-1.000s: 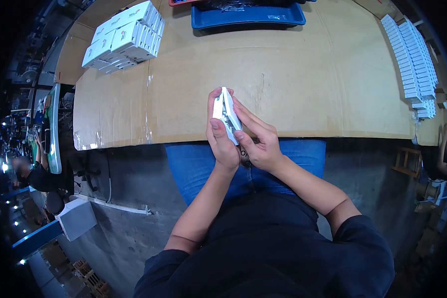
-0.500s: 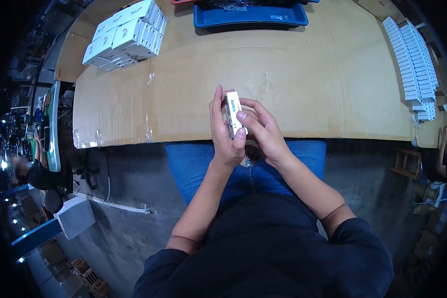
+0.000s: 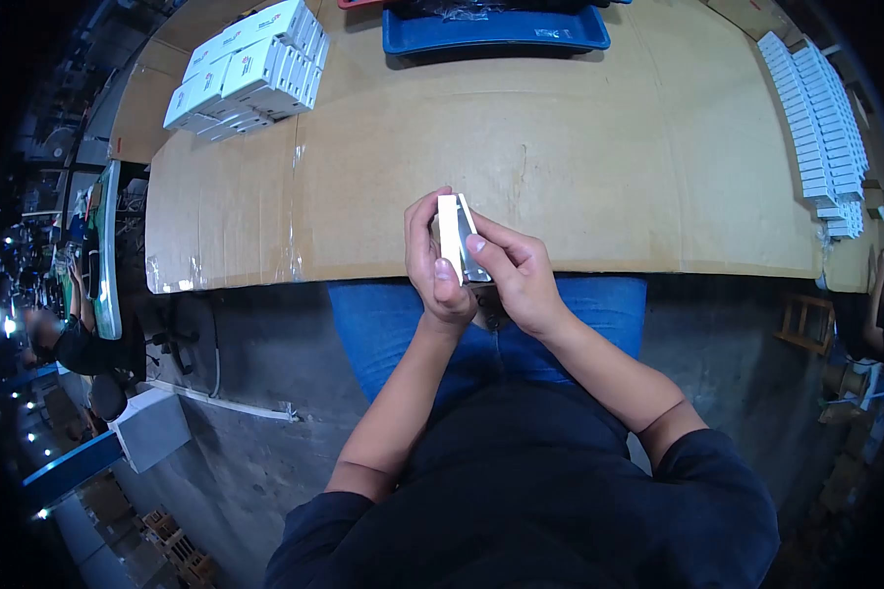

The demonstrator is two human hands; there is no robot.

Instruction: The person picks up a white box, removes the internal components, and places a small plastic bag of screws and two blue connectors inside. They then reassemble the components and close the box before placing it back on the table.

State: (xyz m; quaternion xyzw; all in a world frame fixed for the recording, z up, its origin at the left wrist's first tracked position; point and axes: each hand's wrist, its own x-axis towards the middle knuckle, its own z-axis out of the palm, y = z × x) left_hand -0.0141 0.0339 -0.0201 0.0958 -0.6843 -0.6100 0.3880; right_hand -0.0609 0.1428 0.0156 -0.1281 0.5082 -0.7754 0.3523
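Observation:
A small white box (image 3: 450, 236) with a dark face on its right side is held between my two hands, above the front edge of the table. My left hand (image 3: 430, 260) wraps round its left side, the thumb lying along its lower end. From the right, my right hand (image 3: 523, 275) grips it, with the thumb pressed on the dark face. My fingers hide the box's underside and part of its far end.
Cardboard covers the table (image 3: 413, 128). White boxes (image 3: 246, 74) are stacked at the back left, and tall stacks of narrow white boxes (image 3: 810, 128) stand at the right. A blue tray (image 3: 496, 44) sits at the back. Another person (image 3: 74, 334) is at far left.
The box has been turned between my hands: its printed narrow side faced up before, and now a plain white side and a dark face show. Both hands still hold it.

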